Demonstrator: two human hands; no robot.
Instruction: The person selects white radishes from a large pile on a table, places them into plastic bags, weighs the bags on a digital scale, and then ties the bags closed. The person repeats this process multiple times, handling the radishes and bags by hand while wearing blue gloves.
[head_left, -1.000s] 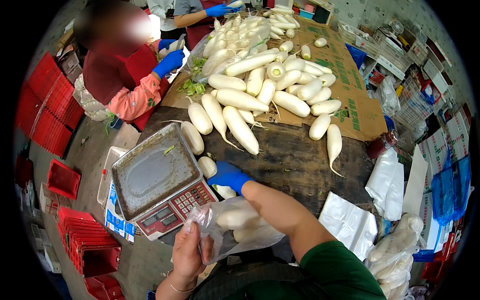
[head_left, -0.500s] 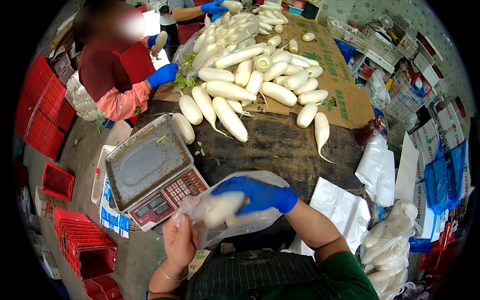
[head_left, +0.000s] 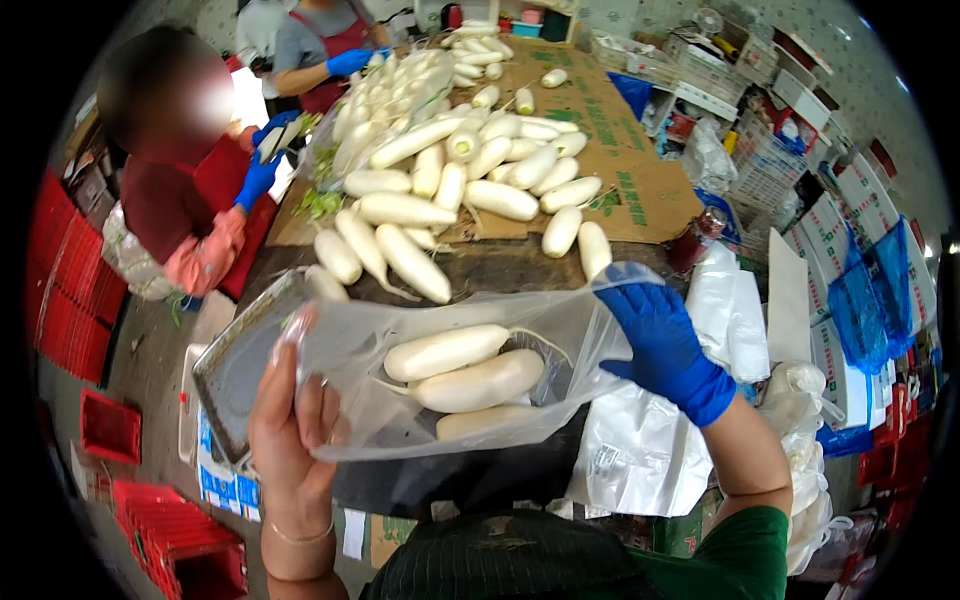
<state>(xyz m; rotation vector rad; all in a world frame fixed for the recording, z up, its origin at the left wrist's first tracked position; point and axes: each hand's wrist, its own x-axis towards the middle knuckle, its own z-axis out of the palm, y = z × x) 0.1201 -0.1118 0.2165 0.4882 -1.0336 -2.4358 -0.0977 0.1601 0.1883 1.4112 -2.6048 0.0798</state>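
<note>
My bare left hand [head_left: 295,430] grips the left edge of a clear plastic bag [head_left: 360,400], raised across the front of the table. My blue-gloved right hand [head_left: 655,340] holds the bag's upper right corner, spreading it wide. Three white radishes [head_left: 465,385] lie lengthwise inside, one below another. Behind the bag's left end, a weighing scale's metal pan [head_left: 220,375] shows; the rest of the scale is mostly hidden. Beyond the bag, a large heap of white radishes [head_left: 500,200] covers cardboard sheets [head_left: 640,180] on the dark table.
Two co-workers [head_left: 190,230] [head_left: 320,60] in blue gloves stand along the left side. White plastic bags [head_left: 635,455] lie at the right, near a reddish jar [head_left: 695,240] and filled bags [head_left: 805,450]. Red crates [head_left: 180,545] stand on the left floor; baskets [head_left: 760,180] line the right wall.
My right hand left the radish by the scale, went into the bag, and now holds its corner. The bag is stretched out and lifted, with three radishes visible. The view has shifted.
</note>
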